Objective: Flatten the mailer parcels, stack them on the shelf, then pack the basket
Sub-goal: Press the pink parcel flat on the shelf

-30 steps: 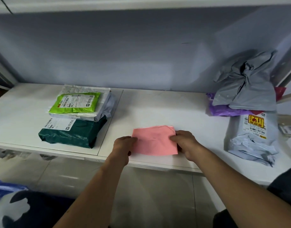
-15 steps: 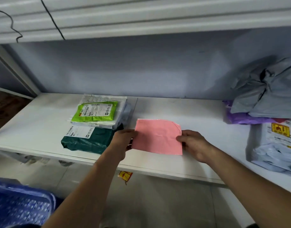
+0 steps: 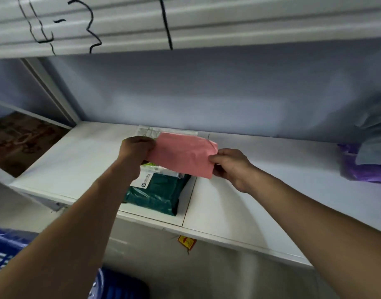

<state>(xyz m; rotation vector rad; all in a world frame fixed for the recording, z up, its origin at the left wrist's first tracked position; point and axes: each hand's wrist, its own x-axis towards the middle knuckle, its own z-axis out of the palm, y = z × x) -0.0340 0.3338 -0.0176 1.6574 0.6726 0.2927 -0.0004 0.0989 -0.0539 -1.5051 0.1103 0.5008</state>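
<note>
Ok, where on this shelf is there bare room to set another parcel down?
Two bare patches on the shelf: one from the corner post to the green parcel stack, a wider one between the right hand and the purple mailer. Crowded: the stack under the pink mailer, and the far right end.
</note>
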